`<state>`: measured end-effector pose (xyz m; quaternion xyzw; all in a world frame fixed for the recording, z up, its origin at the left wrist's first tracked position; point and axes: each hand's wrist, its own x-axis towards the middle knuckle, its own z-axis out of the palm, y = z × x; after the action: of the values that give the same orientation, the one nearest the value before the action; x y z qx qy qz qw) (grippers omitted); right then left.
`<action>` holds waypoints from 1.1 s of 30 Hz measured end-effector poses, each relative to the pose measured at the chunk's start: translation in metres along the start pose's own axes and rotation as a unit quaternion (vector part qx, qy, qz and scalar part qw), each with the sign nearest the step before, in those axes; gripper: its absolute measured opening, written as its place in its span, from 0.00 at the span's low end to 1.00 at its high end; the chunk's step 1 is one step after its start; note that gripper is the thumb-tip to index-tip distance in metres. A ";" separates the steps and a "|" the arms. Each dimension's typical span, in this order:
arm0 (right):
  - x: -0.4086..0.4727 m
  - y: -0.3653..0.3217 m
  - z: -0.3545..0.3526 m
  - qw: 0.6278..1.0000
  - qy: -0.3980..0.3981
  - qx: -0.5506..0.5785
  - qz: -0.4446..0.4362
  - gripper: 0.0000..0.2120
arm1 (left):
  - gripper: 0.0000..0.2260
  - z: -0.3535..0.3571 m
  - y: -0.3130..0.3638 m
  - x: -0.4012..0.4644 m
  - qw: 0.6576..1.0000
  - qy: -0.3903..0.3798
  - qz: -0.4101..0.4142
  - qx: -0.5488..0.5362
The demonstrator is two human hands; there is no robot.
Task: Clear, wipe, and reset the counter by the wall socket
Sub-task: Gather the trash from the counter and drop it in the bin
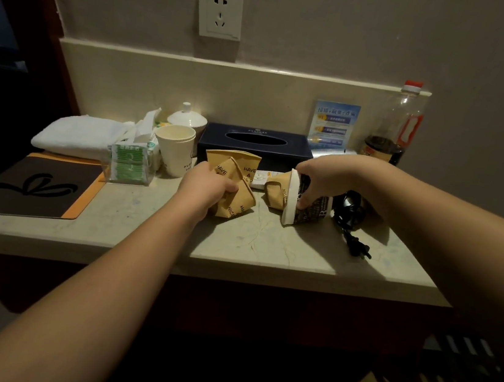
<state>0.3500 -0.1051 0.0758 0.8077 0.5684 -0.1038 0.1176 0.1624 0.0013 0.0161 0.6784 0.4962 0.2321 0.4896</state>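
Far left of the counter (132,216): a dark mat with an orange border (30,184) is lying flat at the edge, and a folded white towel (75,134) is resting behind it. Just to the right, a clear box of green sachets (129,165) is standing with a white tissue (144,125) sticking up behind it. Beside these, a cream paper cup (174,151) is standing upright in front of a white lidded pot (187,119).

Centre: a dark tissue box (255,146) is sitting against the backsplash, below the wall socket (219,11). In front of it, the left hand (204,189) is gripping a crumpled tan paper cup (236,201), the fingers curled tightly around its crushed body; a second crushed tan cup (235,160) is lying just behind it, touching it.

Right of centre: the right hand (322,181) is holding a dark cup with a white lid (306,207), which is lying on its side on the counter, the fingers curled over its upper wall and the thumb pressing near the lid. Another crushed tan cup (276,191) is lying against the lid.

Far right: a black cord with plug (353,236) is trailing across the counter, a blue printed card (333,124) is leaning on the backsplash, and a red-capped bottle of dark liquid (395,126) is standing in the corner.
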 end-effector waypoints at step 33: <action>-0.010 -0.020 0.000 0.962 0.118 0.233 -0.081 0.30 | 0.14 -0.028 -0.014 -0.037 0.991 -0.011 0.036 -0.127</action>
<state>0.3280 -0.1075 0.0776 0.7703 0.6020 -0.1463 -0.1509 0.1189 -0.0198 0.0211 0.6307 0.4320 0.3035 0.5687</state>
